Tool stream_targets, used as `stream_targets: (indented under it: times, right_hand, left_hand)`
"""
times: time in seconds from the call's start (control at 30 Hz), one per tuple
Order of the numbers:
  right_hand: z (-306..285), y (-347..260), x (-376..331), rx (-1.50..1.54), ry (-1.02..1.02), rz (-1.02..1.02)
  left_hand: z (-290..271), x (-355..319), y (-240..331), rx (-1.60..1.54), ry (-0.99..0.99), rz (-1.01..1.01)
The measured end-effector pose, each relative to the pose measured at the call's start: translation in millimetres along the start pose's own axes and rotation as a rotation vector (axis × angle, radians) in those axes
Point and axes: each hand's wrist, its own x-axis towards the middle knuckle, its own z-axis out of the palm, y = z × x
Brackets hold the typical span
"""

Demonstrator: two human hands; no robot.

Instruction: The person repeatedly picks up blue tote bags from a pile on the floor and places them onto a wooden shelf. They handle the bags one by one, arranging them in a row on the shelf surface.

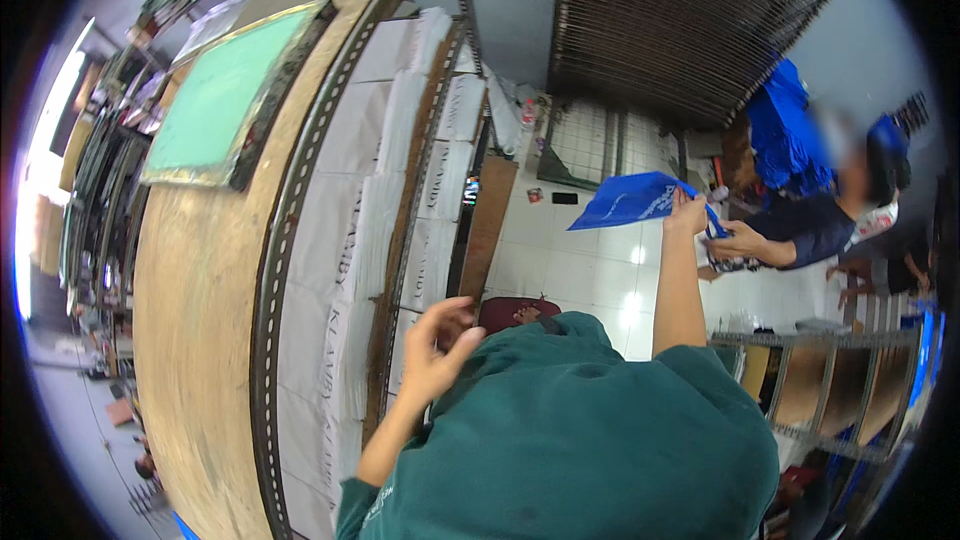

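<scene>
My right hand point(686, 210) is stretched out ahead and closed on a blue bag point(625, 202) with white print. The bag looks thin and flat, and its narrow end points left. Close by on the right, a co-worker's hand point(740, 242) is at the blue strap-like part of the same bag; whether it grips it I cannot tell. My left hand point(438, 348) is raised near my body, fingers loosely bent and apart, with nothing in it. It is nearest to the shelf stacks point(345, 240) of white printed packages on my left.
A framed green screen point(225, 100) lies on the long wooden table top point(205, 340) at left. Ahead stands a dark wire rack point(690, 20). A phone-like black object point(565, 198) is on the white tiled floor point(600, 285). Blue material point(790, 130) hangs behind the co-worker point(820, 230).
</scene>
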Motion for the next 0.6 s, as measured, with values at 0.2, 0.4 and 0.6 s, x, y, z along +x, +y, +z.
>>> stream_targets:
  times: [0.2,0.4,0.6]
  right_hand:
    - [118,-53,-220,0.217,-0.575,-0.134]
    - [130,-49,-321,-0.076,-0.785,-0.564]
    - [141,-51,-381,0.044,-1.029,-0.691]
  left_hand:
    - [33,81,55,-0.095,-0.455,0.084]
    - [28,128,147,-0.371,0.047,0.18]
    - [9,127,190,-0.481,0.346,0.434]
